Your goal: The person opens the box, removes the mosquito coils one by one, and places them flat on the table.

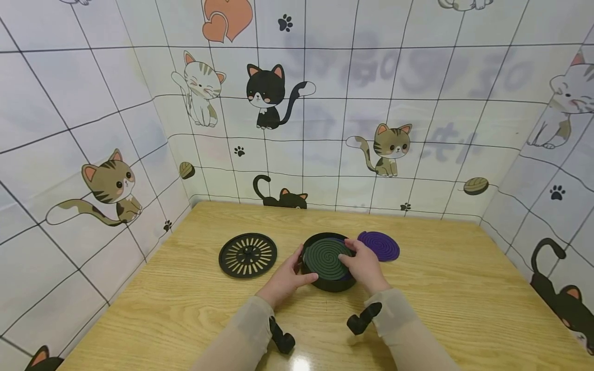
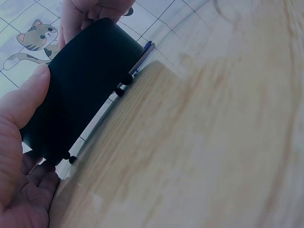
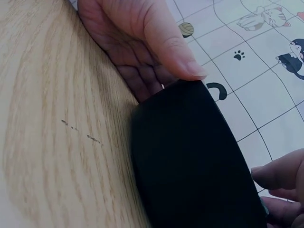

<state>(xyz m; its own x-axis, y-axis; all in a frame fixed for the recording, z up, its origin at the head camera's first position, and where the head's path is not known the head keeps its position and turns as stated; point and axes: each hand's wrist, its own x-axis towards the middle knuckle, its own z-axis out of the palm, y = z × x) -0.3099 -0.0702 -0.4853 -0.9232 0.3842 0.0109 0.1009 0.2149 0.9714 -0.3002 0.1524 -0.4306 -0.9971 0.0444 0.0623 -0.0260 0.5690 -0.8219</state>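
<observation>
A round black mosquito coil holder (image 1: 330, 286) stands on the table, with a green mosquito coil (image 1: 325, 257) lying in its open top. Some purple shows under the green coil's edge. My left hand (image 1: 284, 282) grips the holder's left side, its thumb on the near wall and fingers around the far left; in the left wrist view the holder's wall (image 2: 85, 80) and small feet show. My right hand (image 1: 368, 268) pinches the green coil at its right edge, thumb on top. In the right wrist view the right hand (image 3: 284, 190) is partly cut off and the dark holder wall hides the coil.
A slotted black lid (image 1: 249, 251) with a centre knob lies on the table left of the holder. Behind my right hand lies a purple mosquito coil (image 1: 380, 246). Cat-print sheeting (image 1: 325, 154) surrounds the wooden table (image 1: 431, 288) at the back and sides.
</observation>
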